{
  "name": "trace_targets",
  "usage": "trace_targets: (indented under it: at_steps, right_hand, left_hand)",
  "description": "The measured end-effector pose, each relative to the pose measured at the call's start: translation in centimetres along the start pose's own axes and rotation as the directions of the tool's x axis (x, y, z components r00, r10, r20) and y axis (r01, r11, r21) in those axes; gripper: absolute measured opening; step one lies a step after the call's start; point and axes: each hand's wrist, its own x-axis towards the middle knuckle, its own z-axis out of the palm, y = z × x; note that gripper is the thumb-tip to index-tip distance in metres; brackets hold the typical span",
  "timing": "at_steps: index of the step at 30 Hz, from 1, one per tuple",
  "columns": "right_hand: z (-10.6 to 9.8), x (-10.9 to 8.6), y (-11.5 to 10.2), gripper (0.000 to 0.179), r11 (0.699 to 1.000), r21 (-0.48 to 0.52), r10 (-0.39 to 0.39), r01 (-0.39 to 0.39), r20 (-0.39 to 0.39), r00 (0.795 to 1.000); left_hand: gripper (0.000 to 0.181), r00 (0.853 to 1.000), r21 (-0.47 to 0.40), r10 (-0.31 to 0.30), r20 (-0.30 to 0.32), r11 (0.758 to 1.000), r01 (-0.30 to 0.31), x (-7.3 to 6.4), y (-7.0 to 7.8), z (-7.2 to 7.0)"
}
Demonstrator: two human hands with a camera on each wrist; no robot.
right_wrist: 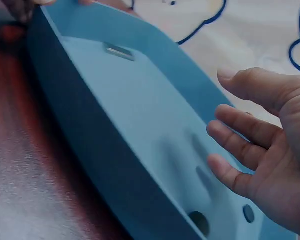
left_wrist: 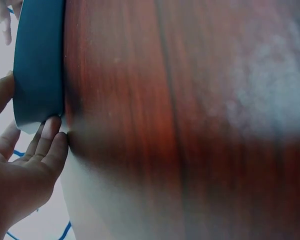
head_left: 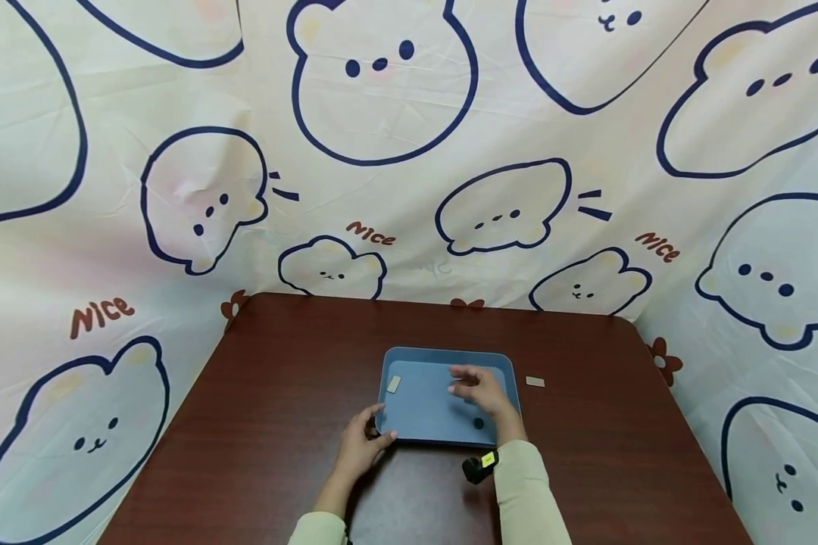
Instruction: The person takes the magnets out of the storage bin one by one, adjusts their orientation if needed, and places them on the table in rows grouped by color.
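A left hand [head_left: 358,451] grips the near left corner of a tray [head_left: 419,412] on the counter [head_left: 286,378], apparently steadying it; a right hand [head_left: 484,391], empty and loose, hovers over the tray's right half.

We note blue tray [head_left: 423,405] under right fingers [right_wrist: 237,145]; off-white piece [head_left: 394,384] to their left, near-black disc [head_left: 479,423] closer to us. Table [head_left: 293,378]: red-brown, dark-streaked grain. Beyond the fingers, cream cloth [head_left: 409,197], navy-outlined bears [head_left: 382,94], rust "Nice" lettering [head_left: 101,315], brown flowers [head_left: 665,365].
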Motion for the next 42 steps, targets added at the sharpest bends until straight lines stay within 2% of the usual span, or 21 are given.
trace_targets:
  at_steps: [5, 12, 21, 27, 31, 36, 42]
  right_hand:
    - [1.3, 0.9, 0.6, 0.043, 1.0, -0.023, 0.01, -0.008, 0.061, 0.998]
    - [2.8, 2.4, 0.4, 0.042, 0.99, -0.141, 0.039, -0.02, 0.134, 0.99]
    - [4.2, 3.5, -0.3, 0.041, 0.995, -0.068, 0.075, -0.066, 0.141, 0.987]
    - [5.5, 4.2, -0.1, 0.041, 0.993, -0.114, 0.053, -0.036, 0.146, 0.988]
    - [6.6, 4.7, 0.1, 0.04, 0.979, -0.203, 0.01, 0.017, 0.133, 0.991]
    - [7.9, 5.2, 0.1, 0.034, 0.947, -0.315, -0.033, 0.07, 0.122, 0.992]
    - [8.6, 5.3, -0.3, 0.028, 0.909, -0.413, 0.008, 0.054, 0.146, 0.989]
  left_hand:
    - [0.053, 1.0, -0.021, -0.026, 0.008, 0.999, 0.026, 0.0, -0.1, -0.2]
    - [0.052, 0.999, -0.012, -0.039, -0.008, 0.999, 0.039, 0.3, -0.1, -0.1]
    - [0.053, 0.999, -0.012, -0.053, -0.005, 0.999, 0.053, 0.3, -0.1, 0.0]
    - [0.054, 0.999, -0.03, -0.048, -0.009, 0.998, 0.048, 0.4, -0.1, 0.0]
    - [0.055, 0.999, -0.016, -0.049, -0.007, 0.999, 0.048, 0.7, -0.1, -0.1]
    - [0.055, 0.999, -0.003, -0.04, 0.0, 0.999, 0.04, 0.9, 0.0, -0.2]
    - [0.054, 0.999, -0.001, -0.038, -0.011, 0.999, 0.038, 0.8, -0.1, -0.1]
